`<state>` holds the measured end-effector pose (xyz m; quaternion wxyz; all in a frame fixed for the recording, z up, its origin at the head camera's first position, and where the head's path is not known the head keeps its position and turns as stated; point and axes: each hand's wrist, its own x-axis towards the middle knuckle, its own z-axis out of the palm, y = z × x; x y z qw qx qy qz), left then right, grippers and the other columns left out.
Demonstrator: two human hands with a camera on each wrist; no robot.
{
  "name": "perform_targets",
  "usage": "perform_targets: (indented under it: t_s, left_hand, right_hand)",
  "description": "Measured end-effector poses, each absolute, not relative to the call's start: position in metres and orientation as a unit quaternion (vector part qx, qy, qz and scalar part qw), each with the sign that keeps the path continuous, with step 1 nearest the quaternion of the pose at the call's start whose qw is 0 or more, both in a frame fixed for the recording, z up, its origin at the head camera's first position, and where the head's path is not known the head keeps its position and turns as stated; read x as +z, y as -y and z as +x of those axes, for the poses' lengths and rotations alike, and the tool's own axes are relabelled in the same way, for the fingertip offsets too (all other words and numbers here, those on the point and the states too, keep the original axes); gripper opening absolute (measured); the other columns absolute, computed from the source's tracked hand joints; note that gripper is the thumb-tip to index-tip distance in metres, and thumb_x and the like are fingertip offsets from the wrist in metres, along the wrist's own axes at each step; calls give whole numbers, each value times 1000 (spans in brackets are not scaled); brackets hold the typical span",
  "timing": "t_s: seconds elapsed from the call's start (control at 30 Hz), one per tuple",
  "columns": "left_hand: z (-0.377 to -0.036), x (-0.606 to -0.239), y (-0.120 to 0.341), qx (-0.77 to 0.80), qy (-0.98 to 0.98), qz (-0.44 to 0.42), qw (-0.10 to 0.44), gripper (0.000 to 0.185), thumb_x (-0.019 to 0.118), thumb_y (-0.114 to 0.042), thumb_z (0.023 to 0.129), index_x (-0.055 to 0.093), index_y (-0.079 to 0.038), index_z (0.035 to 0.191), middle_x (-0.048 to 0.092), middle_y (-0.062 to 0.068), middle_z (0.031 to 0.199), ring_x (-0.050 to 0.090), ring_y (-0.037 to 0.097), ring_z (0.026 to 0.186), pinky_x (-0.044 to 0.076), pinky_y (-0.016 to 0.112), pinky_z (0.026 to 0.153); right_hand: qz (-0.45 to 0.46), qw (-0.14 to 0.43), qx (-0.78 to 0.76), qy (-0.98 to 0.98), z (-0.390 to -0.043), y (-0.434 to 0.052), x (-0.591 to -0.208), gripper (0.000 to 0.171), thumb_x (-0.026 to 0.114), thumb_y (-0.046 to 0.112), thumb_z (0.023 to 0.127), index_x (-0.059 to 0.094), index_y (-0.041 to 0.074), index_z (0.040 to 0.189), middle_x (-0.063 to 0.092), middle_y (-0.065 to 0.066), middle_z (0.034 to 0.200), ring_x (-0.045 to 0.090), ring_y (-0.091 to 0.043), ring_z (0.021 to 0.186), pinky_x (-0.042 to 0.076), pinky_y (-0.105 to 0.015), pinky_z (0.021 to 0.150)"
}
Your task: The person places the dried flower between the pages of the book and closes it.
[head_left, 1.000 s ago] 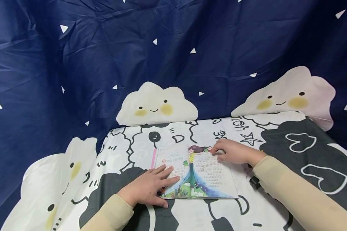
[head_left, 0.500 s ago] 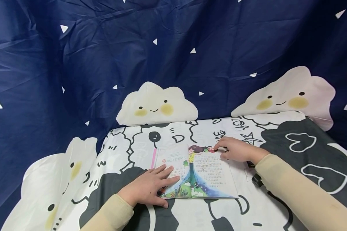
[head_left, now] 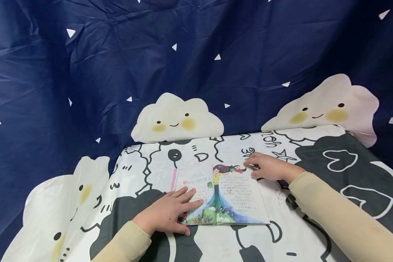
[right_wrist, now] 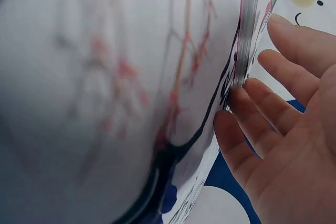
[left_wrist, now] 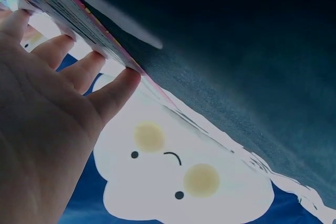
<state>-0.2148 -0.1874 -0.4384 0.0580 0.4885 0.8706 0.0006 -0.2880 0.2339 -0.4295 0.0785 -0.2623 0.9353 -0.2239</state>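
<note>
A thin picture book (head_left: 239, 198) lies open on the cartoon-print cloth, a woman in a blue dress drawn across both pages. My left hand (head_left: 168, 211) rests flat with spread fingers on the left page's lower outer part. In the left wrist view, the fingertips of the left hand (left_wrist: 47, 108) reach over the book's edge (left_wrist: 86, 22). At the top right corner of the right page is my right hand (head_left: 273, 167), its fingers slightly bent. The right wrist view has the right hand (right_wrist: 294, 124) with its fingertips at the book's page edge (right_wrist: 248, 35), pinching nothing visible.
A black-and-white cloth (head_left: 196, 247) covers the surface under the book. Behind it hangs a dark blue curtain (head_left: 196, 65) with white triangles and cloud shapes (head_left: 180, 134). A small dark object (head_left: 292, 201) shows beside the right sleeve, partly hidden.
My right hand has slid slightly up and right, off the printed page toward its outer corner, uncovering more of the red drawing. The left hand and the book stay put.
</note>
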Motion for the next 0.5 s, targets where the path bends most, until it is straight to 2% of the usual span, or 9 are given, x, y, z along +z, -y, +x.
perform_targets:
  t_s: [0.3, 0.5]
  left_hand:
    - [-214, -439, 189, 6, -872, 484, 69, 93, 60, -76, 83, 26, -39, 161, 22, 7, 167, 22, 36, 151, 35, 59, 111]
    - [-215, -437, 188, 8, -871, 487, 67, 93, 61, -75, 83, 26, -38, 161, 22, 7, 167, 21, 36, 151, 35, 59, 110]
  right_hand:
    - [-261, 88, -213, -938, -296, -233, -432, 53, 75, 19, 92, 60, 0, 139, 55, -19, 138, 51, -39, 128, 42, -55, 104]
    - [-245, 104, -211, -941, -300, -233, -432, 61, 75, 19, 91, 54, 0, 145, 54, -17, 135, 55, -33, 120, 45, -51, 97]
